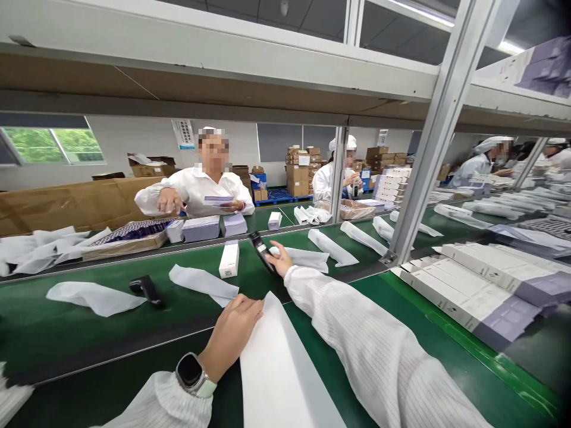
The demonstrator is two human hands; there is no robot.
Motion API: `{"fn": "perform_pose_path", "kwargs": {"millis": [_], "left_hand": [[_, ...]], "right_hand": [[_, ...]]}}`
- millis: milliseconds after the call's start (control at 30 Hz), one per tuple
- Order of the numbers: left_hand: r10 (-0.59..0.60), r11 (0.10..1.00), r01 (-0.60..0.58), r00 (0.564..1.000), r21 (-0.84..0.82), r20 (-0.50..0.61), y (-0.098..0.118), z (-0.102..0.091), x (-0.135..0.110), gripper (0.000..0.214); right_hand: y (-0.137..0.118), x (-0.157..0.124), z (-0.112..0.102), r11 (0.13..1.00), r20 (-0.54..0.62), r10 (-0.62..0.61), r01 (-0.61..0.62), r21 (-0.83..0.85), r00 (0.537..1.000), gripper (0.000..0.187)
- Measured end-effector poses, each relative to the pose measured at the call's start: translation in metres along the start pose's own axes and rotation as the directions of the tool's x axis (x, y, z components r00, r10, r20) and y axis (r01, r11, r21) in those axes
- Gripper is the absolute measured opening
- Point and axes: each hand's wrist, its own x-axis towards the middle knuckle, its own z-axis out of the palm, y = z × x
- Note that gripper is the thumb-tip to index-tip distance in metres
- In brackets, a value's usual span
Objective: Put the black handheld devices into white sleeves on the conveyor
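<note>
Belt (104, 336): one device (151, 290) lay between two wrappers (200, 282); a carton (229, 260) stood farther right. Near side — a sheet (281, 368), its far end touching the left hand (234, 333). Above the belt, a second device (260, 248) was in the right hand (281, 260). Far side — a tray (129, 246) stood left of stacked cartons (200, 230). A shelf (223, 71) ran overhead.

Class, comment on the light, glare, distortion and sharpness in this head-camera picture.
Head view: the window glows, while the brown shelf underside is dim; head view: glare streaks the green edge at lower right; head view: flat cartons beside it look stretched, perhaps by a wide lens; head view: the black device in the right hand looks fairly clear.
</note>
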Motion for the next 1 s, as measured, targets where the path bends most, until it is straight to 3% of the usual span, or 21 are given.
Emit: {"fn": "perform_pose_path", "kwargs": {"millis": [67,133,200,333,533,700,800,900,1000], "left_hand": [[0.077,0.993,-0.069,0.994,0.101,-0.074,0.000,0.003,0.000,0.023],[0.088,0.983,-0.066,0.988,0.170,-0.127,-0.001,0.005,0.000,0.022],[0.082,0.980,-0.053,0.987,0.193,-0.142,-0.001,0.005,0.001,0.024],[0.079,0.983,-0.053,0.987,0.175,-0.143,-0.002,0.000,0.004,0.026],[0.012,1.000,-0.007,0.980,0.026,-0.200,-0.003,-0.010,0.008,0.025],[-0.100,0.989,0.068,0.959,-0.128,-0.264,-0.002,-0.017,0.013,0.027],[-0.202,0.966,0.130,0.919,-0.225,-0.339,-0.002,-0.025,0.018,0.027],[-0.286,0.932,0.170,0.886,-0.321,-0.364,-0.003,-0.040,0.022,0.026],[-0.361,0.886,0.201,0.864,-0.418,-0.351,-0.003,-0.057,0.023,0.027]], "right_hand": [[-0.014,-0.006,-0.015,0.949,0.047,0.009,-0.024,0.315,0.999,0.059],[-0.030,-0.016,-0.027,0.783,0.126,-0.017,-0.065,0.619,0.992,0.069],[-0.042,-0.026,-0.036,0.674,0.184,-0.042,-0.108,0.731,0.982,0.077],[-0.051,-0.037,-0.036,0.708,0.217,-0.045,-0.122,0.696,0.975,0.086],[-0.052,-0.040,-0.025,0.763,0.236,-0.047,-0.118,0.636,0.971,0.081],[-0.057,-0.044,-0.023,0.787,0.261,-0.027,-0.140,0.601,0.965,0.058],[-0.058,-0.046,-0.017,0.848,0.315,-0.046,-0.129,0.514,0.948,0.041],[-0.061,-0.049,-0.015,0.860,0.474,-0.046,-0.207,0.467,0.879,0.050],[-0.070,-0.058,-0.018,0.769,0.626,-0.141,-0.313,0.557,0.767,0.057]]}}
